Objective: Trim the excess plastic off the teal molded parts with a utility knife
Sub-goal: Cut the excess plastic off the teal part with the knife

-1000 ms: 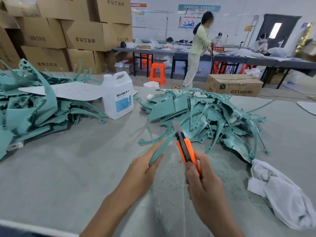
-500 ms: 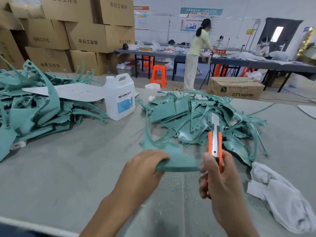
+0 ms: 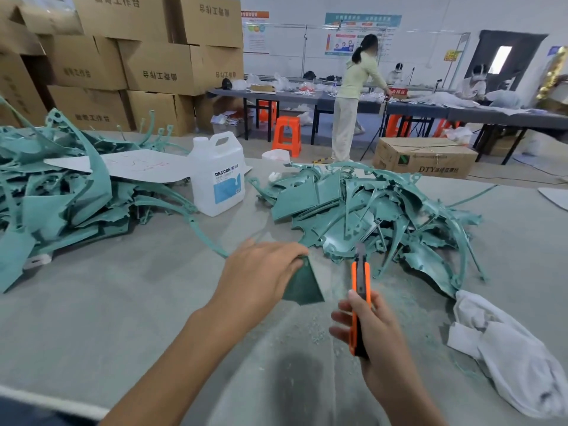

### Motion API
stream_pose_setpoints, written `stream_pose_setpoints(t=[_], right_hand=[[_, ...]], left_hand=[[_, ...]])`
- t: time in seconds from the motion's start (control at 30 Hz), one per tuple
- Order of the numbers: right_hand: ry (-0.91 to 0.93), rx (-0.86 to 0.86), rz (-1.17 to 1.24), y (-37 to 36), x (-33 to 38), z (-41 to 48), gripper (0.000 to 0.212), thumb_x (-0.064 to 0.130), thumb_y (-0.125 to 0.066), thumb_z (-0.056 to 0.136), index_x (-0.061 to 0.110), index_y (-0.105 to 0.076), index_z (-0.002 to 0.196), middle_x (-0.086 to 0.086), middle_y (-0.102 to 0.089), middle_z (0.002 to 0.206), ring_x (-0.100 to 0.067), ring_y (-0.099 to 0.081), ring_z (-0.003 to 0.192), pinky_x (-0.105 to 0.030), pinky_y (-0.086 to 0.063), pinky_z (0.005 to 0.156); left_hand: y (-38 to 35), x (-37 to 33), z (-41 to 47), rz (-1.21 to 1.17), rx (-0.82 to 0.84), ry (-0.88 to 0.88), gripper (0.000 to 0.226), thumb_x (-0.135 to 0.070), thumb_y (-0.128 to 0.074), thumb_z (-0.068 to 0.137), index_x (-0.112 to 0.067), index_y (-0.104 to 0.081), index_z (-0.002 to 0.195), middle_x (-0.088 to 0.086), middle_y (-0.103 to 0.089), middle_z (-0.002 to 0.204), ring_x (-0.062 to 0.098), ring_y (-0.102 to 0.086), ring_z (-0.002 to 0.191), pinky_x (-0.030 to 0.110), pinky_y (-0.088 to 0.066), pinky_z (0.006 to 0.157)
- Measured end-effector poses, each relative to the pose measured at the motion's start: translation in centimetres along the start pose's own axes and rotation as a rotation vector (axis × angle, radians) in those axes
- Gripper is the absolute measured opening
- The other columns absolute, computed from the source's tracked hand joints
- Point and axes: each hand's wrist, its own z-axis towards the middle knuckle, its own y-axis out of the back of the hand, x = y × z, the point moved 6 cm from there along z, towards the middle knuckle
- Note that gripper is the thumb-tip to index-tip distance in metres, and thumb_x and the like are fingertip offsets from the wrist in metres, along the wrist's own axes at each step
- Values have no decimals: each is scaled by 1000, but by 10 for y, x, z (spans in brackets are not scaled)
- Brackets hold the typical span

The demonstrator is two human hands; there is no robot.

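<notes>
– Where is the teal part being worked on?
– At 6 o'clock, just below mid-view. It is a flat, dark teal wedge, tilted, with its broad edge low. The left hand grips its top corner.
– And the utility knife?
– At 5 o'clock, just beside the wedge but not touching it. It has an orange and black body, and the grey blade is out, pointing to 12 o'clock. The right hand is wrapped round its lower half.
– The other parts?
– Two tangled heaps of curved teal mouldings: the near heap at 3 o'clock and the far heap at 9 o'clock.
</notes>
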Motion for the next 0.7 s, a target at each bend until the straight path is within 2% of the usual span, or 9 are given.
stream_pose_setpoints(t=[0.07, 0.17, 0.27, 0.4, 0.5, 0.57, 0.6, 0.63, 0.7], right_hand=[[-108, -10, 40, -1, -21, -1, 15, 13, -54, 102, -2, -58, 103, -17, -56, 82, -20, -60, 54, -31, -53, 45], [-257, -31, 56, -6, -49, -6, 20, 12, -47, 104, -6, -55, 106, -21, -56, 80, -23, -57, 43, -30, -50, 37], [-360, -25, 93, -13, -68, -14, 16, 18, -47, 105, 5, -55, 108, -21, -64, 81, -30, -61, 43, -33, -51, 37], [-393, 16, 45, -17, -79, -19, 14, 32, -47, 106, 21, -55, 108, -19, -73, 78, -31, -65, 49, -33, -53, 43], [-389, 37, -19, -24, -82, -21, 17, 35, -46, 105, 22, -56, 109, -14, -71, 72, -27, -61, 47, -31, -51, 44], [-379, 40, -21, -29, -83, -23, 16, 36, -45, 106, 24, -56, 109, -12, -68, 65, -26, -59, 45, -30, -50, 42], [-373, 42, -17, -32, -84, -24, 16, 37, -44, 106, 25, -55, 109, -11, -67, 62, -26, -59, 44, -29, -50, 42], [-371, 44, -18, -34, -85, -24, 16, 37, -43, 106, 25, -54, 110, -10, -65, 61, -26, -59, 45, -29, -49, 41], [-370, 47, -19, -37, -86, -24, 18, 37, -43, 107, 24, -52, 113, -11, -64, 63, -26, -59, 46, -28, -48, 41]], left_hand=[[-20, 12, 5, 47, 53, 24, 12, -30, -57, 99, -34, -67, 106, -12, -72, 91, 16, -64, 82, 33, -22, 69], [-47, 24, 10, 112, 177, 117, 26, -38, -46, 104, -38, -61, 124, -6, -73, 93, 22, -65, 86, 32, -31, 67], [-64, 31, 13, 235, 343, 118, 42, -38, -38, 104, -53, -33, 142, -1, -70, 98, 27, -65, 88, 30, -33, 62], [-68, 29, 19, 318, 525, 67, 69, -27, -39, 100, -60, -1, 146, -6, -43, 68, 22, -46, 64, 30, -24, 50], [-71, 26, 22, 383, 602, 62, 61, -19, -43, 100, -44, -16, 148, 0, -55, 81, 26, -52, 71, 31, -27, 52], [-75, 25, 24, 371, 655, 47, 24, -20, -47, 100, -19, -39, 123, 11, -64, 101, 33, -61, 89, 34, -34, 62], [-75, 26, 26, 359, 676, 52, 15, -23, -50, 100, -14, -42, 110, 14, -64, 106, 35, -62, 96, 36, -36, 66], [-74, 26, 29, 350, 688, 46, 18, -27, -52, 100, -12, -46, 106, 14, -63, 109, 35, -62, 100, 35, -37, 68], [-72, 27, 31, 351, 711, 33, 28, -36, -52, 101, -15, -52, 118, 11, -64, 114, 33, -62, 106, 33, -36, 69]])
